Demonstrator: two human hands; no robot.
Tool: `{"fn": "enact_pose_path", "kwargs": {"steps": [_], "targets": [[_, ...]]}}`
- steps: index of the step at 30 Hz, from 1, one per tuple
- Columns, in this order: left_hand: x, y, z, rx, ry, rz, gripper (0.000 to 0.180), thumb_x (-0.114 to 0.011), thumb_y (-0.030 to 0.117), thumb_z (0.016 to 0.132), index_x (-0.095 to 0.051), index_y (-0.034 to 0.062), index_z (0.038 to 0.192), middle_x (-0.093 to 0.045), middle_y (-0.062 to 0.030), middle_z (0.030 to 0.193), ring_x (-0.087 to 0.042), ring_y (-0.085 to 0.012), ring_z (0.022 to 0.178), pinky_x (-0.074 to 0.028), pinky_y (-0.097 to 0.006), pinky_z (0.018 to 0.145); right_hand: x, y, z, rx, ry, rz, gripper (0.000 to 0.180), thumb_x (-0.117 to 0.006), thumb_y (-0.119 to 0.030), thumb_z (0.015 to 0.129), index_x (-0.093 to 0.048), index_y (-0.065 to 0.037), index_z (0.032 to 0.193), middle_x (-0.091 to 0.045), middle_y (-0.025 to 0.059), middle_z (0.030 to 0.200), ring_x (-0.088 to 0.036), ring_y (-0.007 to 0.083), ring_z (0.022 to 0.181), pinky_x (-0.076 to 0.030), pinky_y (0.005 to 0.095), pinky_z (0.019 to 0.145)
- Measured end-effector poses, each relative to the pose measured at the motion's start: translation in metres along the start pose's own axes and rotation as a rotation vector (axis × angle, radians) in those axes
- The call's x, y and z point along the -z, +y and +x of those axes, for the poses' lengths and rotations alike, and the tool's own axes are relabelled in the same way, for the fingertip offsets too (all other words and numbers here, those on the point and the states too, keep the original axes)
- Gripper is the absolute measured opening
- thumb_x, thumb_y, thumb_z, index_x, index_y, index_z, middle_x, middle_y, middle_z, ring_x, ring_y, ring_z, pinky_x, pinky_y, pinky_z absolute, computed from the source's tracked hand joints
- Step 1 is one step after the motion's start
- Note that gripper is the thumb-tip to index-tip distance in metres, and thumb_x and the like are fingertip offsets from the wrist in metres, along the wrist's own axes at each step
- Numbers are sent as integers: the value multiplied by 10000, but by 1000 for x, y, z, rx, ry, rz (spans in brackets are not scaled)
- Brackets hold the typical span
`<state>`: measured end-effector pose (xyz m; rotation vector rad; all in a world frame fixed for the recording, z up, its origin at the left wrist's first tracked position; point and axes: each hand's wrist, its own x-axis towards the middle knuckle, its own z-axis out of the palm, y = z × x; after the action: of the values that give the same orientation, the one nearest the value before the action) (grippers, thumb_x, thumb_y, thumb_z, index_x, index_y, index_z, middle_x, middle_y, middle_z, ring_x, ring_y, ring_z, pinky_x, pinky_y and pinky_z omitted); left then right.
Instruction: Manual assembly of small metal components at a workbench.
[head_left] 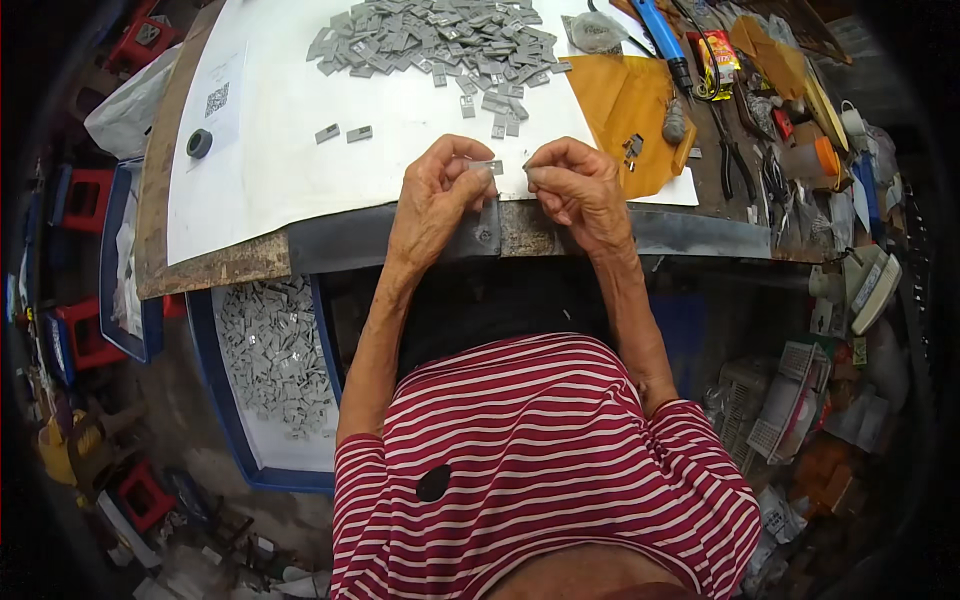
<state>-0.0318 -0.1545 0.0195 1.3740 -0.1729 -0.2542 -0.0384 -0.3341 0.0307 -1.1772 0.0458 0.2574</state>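
Note:
Between the thumb and fingers of my left hand [438, 195] is a small grey rectangular plastic piece [488, 166], held just above the table's near edge. Close beside it, my right hand [585, 190] pinches a tiny dark part [527, 167], too small to name. The two held items are a short gap apart. A large pile of like grey pieces [430, 40] lies beyond my hands on the white sheet [270, 140]. Two grey pieces [343, 133] lie apart to the left of my left hand.
An orange-brown board [620, 95] bears several small dark parts [632, 148]. To its right are a blue-handled tool [662, 35] and pliers [735, 165]. A black ring [199, 143] sits at left. Below the table, a blue-rimmed tray [250, 470] contains many grey pieces.

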Motion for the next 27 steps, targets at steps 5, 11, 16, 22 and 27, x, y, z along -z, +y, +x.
{"fn": "enact_pose_path", "kwargs": {"steps": [5, 11, 16, 22, 27], "targets": [[-1, 1, 0, 51, -35, 37, 183, -511, 94, 845, -570, -22, 973, -591, -30, 682, -482, -55, 582, -404, -181, 557, -1, 2, 1, -9, -26, -37, 97, -603, 7, 762, -584, 37, 852, -557, 37, 621, -473, 41, 467, -330, 146, 363], [-4, -1, 3, 57, -67, 71, 186, -465, 95, 868, -576, -19, 966, -584, -26, 681, -481, -54, 580, -404, -183, 553, -3, 3, 3, -25, -29, -111, 114, -620, 13, 745, -579, 32, 849, -551, 24, 609, -475, 40, 461, -331, 147, 363], [-3, -3, 6, 76, -100, 51, 189, -461, 97, 870, -576, -14, 969, -582, -26, 680, -479, -56, 579, -402, -186, 548, 0, 3, 6, -38, -30, -163, 124, -627, 10, 741, -568, 28, 849, -555, 21, 617, -479, 39, 464, -334, 147, 365], [-3, -6, 8, 75, -108, 62, 188, -455, 98, 872, -575, -7, 972, -582, -34, 685, -481, -59, 584, -405, -192, 549, 1, 4, 8, -68, -25, -180, 122, -624, 4, 748, -562, 26, 850, -551, 21, 616, -474, 38, 462, -329, 146, 366], [-3, -6, 7, 60, -131, 97, 187, -457, 100, 879, -574, -9, 975, -579, -35, 685, -482, -62, 594, -409, -192, 557, 2, 3, 9, -93, -56, -191, 118, -625, -4, 749, -553, 16, 841, -546, 20, 617, -467, 38, 462, -311, 149, 361]]}}
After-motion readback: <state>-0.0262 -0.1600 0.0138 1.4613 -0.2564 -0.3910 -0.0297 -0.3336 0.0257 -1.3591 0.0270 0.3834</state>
